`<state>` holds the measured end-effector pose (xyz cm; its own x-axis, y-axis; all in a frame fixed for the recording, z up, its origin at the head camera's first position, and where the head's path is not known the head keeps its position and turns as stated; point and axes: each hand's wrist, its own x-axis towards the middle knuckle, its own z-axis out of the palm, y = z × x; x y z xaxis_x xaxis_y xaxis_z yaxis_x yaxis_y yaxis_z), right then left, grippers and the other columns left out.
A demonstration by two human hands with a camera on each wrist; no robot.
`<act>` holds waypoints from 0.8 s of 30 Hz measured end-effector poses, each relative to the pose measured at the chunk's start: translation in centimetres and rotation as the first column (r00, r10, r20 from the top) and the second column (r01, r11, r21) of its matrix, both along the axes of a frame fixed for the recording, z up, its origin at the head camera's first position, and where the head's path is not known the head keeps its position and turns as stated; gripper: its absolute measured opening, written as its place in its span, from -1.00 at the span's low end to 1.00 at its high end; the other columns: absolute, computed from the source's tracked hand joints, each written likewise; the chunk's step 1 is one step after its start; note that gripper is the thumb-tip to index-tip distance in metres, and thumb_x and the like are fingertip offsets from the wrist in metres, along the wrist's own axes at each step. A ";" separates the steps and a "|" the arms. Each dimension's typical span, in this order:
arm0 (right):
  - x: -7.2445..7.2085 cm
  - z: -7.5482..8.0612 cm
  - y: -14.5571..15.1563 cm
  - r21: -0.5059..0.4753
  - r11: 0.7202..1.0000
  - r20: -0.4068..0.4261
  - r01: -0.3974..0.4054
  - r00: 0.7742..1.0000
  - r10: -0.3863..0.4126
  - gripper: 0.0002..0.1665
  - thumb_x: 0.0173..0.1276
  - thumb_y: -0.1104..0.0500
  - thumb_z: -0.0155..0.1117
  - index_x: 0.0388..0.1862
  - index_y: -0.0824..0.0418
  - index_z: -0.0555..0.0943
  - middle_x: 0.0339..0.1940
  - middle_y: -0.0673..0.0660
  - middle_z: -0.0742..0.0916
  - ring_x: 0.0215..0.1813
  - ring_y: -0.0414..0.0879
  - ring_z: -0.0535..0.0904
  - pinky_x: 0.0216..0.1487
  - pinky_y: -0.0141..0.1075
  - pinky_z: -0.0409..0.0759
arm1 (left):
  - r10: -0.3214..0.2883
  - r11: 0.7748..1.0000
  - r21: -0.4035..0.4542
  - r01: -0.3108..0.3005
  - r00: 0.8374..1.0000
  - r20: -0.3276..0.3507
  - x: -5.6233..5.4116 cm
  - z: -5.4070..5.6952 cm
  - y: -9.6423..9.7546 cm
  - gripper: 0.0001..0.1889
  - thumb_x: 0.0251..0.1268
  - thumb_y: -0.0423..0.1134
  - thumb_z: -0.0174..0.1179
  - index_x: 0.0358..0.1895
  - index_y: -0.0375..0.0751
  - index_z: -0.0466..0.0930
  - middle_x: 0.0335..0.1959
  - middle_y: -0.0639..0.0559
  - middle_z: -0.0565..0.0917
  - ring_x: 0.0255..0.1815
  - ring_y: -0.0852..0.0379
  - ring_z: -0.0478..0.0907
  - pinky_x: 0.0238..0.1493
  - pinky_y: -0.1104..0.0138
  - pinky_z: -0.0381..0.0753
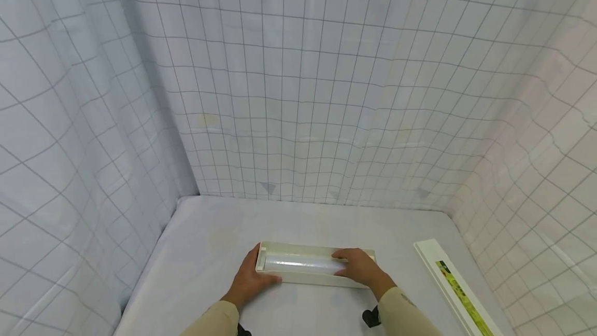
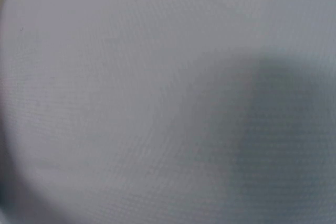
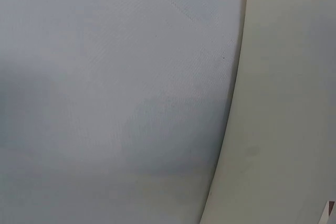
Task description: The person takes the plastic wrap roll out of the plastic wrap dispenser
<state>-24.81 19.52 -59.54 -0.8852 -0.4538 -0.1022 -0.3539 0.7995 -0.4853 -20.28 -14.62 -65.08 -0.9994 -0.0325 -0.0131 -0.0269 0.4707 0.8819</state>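
A long, cream-white plastic wrap dispenser box [image 1: 308, 277] lies open-topped on the white-covered table, with a shiny clear roll of plastic wrap [image 1: 298, 262] inside it. My left hand [image 1: 249, 277] grips the box's left end, its thumb along the near side. At the right part of the box, my right hand [image 1: 361, 268] reaches in from above, fingers and thumb around the roll and hiding its right end. In the right wrist view the box's pale side wall [image 3: 283, 98] fills the right; neither wrist view shows a hand's fingers.
A long white lid [image 1: 431, 253] with a yellow-green label [image 1: 462, 294] lies slantwise on the table at the right. White sheets with a grid pattern [image 1: 298, 92] stand as walls at the back and both sides. The white tablecloth [image 2: 131, 77] fills most of the left wrist view.
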 end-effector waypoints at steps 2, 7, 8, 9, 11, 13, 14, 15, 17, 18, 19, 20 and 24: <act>-0.1 0.0 0.0 0.010 1.000 0.002 -0.011 1.000 0.011 -0.39 0.14 0.04 0.60 0.18 0.16 0.70 0.25 0.14 0.73 0.29 0.14 0.64 0.35 0.07 0.57 | -0.001 1.000 0.001 0.001 1.000 -0.001 0.0 -0.1 0.0 0.29 -0.33 0.08 0.72 0.58 -0.18 0.15 0.44 -0.21 0.44 0.46 -0.24 0.38 0.52 -0.20 0.27; -0.2 0.0 -0.2 0.018 0.999 0.007 -0.036 0.999 0.036 -0.37 0.18 0.01 0.58 0.22 0.17 0.68 0.26 0.15 0.73 0.29 0.13 0.65 0.34 0.07 0.57 | -0.001 1.000 0.002 0.001 1.000 0.006 0.0 -0.1 -0.1 0.30 -0.32 0.08 0.71 0.59 -0.19 0.14 0.46 -0.20 0.43 0.48 -0.23 0.36 0.54 -0.18 0.26; -0.2 0.0 -0.2 0.015 0.999 0.008 -0.042 0.999 0.042 -0.37 0.19 0.00 0.58 0.23 0.17 0.67 0.26 0.15 0.73 0.29 0.13 0.65 0.34 0.07 0.57 | -0.002 1.000 -0.004 0.002 1.000 0.009 0.0 -0.1 -0.1 0.30 -0.32 0.09 0.71 0.59 -0.19 0.13 0.46 -0.21 0.43 0.48 -0.23 0.36 0.54 -0.18 0.26; -0.2 0.0 -0.2 0.017 0.999 0.006 -0.049 0.999 0.049 -0.36 0.20 -0.01 0.57 0.24 0.17 0.67 0.26 0.14 0.73 0.29 0.12 0.65 0.34 0.06 0.57 | -0.002 1.000 -0.008 0.002 1.000 0.008 0.0 -0.1 -0.1 0.30 -0.32 0.09 0.71 0.59 -0.19 0.13 0.46 -0.21 0.42 0.48 -0.24 0.36 0.54 -0.18 0.26; -0.2 0.0 -0.2 0.018 0.998 -0.002 -0.063 0.998 0.063 -0.35 0.22 -0.03 0.55 0.26 0.17 0.65 0.27 0.14 0.73 0.29 0.10 0.65 0.34 0.05 0.58 | 0.000 1.000 -0.010 0.000 1.000 0.008 0.1 0.0 0.0 0.30 -0.31 0.10 0.71 0.59 -0.19 0.13 0.47 -0.22 0.42 0.49 -0.25 0.35 0.54 -0.19 0.26; -0.3 -0.1 -0.1 0.021 0.997 -0.014 -0.077 0.997 0.078 -0.34 0.24 -0.04 0.54 0.27 0.17 0.65 0.27 0.13 0.73 0.29 0.09 0.66 0.34 0.04 0.58 | 0.002 1.000 -0.007 -0.002 1.000 0.014 0.1 0.0 0.0 0.30 -0.31 0.10 0.71 0.59 -0.18 0.13 0.47 -0.21 0.41 0.50 -0.24 0.34 0.55 -0.19 0.24; -0.3 -0.2 -0.1 0.023 0.996 -0.021 -0.085 0.996 0.085 -0.34 0.24 -0.05 0.53 0.27 0.17 0.65 0.27 0.13 0.73 0.29 0.08 0.66 0.34 0.03 0.58 | 0.001 1.000 -0.007 -0.001 1.000 0.014 0.1 0.0 0.0 0.31 -0.31 0.10 0.71 0.59 -0.18 0.13 0.48 -0.22 0.41 0.50 -0.25 0.34 0.55 -0.19 0.24; -0.3 -0.2 -0.1 0.032 0.995 -0.030 -0.092 0.995 0.093 -0.34 0.25 -0.05 0.53 0.28 0.17 0.64 0.27 0.12 0.73 0.29 0.07 0.66 0.34 0.03 0.58 | 0.001 1.000 -0.004 -0.001 1.000 0.015 0.1 0.0 0.0 0.31 -0.31 0.10 0.71 0.59 -0.18 0.12 0.48 -0.22 0.41 0.50 -0.25 0.34 0.55 -0.19 0.24; -0.4 -0.3 -0.1 0.045 0.994 -0.042 -0.104 0.993 0.106 -0.35 0.26 -0.05 0.52 0.28 0.16 0.65 0.28 0.11 0.73 0.29 0.06 0.66 0.34 0.02 0.58 | 0.003 1.000 0.000 -0.003 1.000 0.020 0.1 0.0 0.0 0.31 -0.31 0.09 0.71 0.59 -0.19 0.12 0.48 -0.22 0.41 0.50 -0.25 0.34 0.55 -0.19 0.23; -0.4 -0.3 0.0 0.054 0.992 -0.049 -0.111 0.992 0.114 -0.35 0.26 -0.05 0.52 0.28 0.16 0.65 0.27 0.11 0.73 0.29 0.07 0.66 0.34 0.03 0.58 | 0.003 1.000 0.001 -0.003 1.000 0.022 0.1 0.1 0.0 0.31 -0.31 0.08 0.71 0.59 -0.19 0.12 0.48 -0.22 0.40 0.50 -0.25 0.34 0.55 -0.19 0.23; -0.5 -0.3 0.0 0.057 0.992 -0.048 -0.113 0.992 0.115 -0.35 0.26 -0.05 0.52 0.28 0.16 0.65 0.28 0.10 0.72 0.30 0.07 0.65 0.35 0.03 0.58 | 0.003 1.000 0.002 -0.003 1.000 0.024 0.1 0.1 0.0 0.31 -0.32 0.08 0.72 0.59 -0.19 0.12 0.48 -0.22 0.40 0.50 -0.24 0.34 0.55 -0.19 0.23; -0.5 -0.3 0.0 0.060 0.992 -0.047 -0.113 0.992 0.116 -0.35 0.26 -0.04 0.52 0.29 0.16 0.64 0.29 0.10 0.72 0.31 0.07 0.65 0.35 0.03 0.57 | 0.002 1.000 0.002 -0.002 1.000 0.024 0.1 0.2 0.0 0.31 -0.32 0.07 0.72 0.59 -0.19 0.12 0.48 -0.22 0.41 0.49 -0.25 0.34 0.55 -0.19 0.23; -0.4 -0.3 -0.1 0.063 0.992 -0.033 -0.112 0.993 0.114 -0.35 0.25 -0.03 0.53 0.30 0.14 0.64 0.31 0.09 0.71 0.34 0.10 0.62 0.37 0.05 0.56 | -0.001 1.000 0.007 0.001 1.000 0.027 0.1 0.3 0.0 0.30 -0.31 0.05 0.72 0.59 -0.20 0.13 0.48 -0.23 0.40 0.50 -0.25 0.34 0.55 -0.19 0.23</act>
<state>-25.25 19.44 -59.85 -0.8322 -0.5452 -0.1010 -0.4604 0.7810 -0.4220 -20.18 -14.59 -64.75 -0.9987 -0.0315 -0.0406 -0.0506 0.4646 0.8841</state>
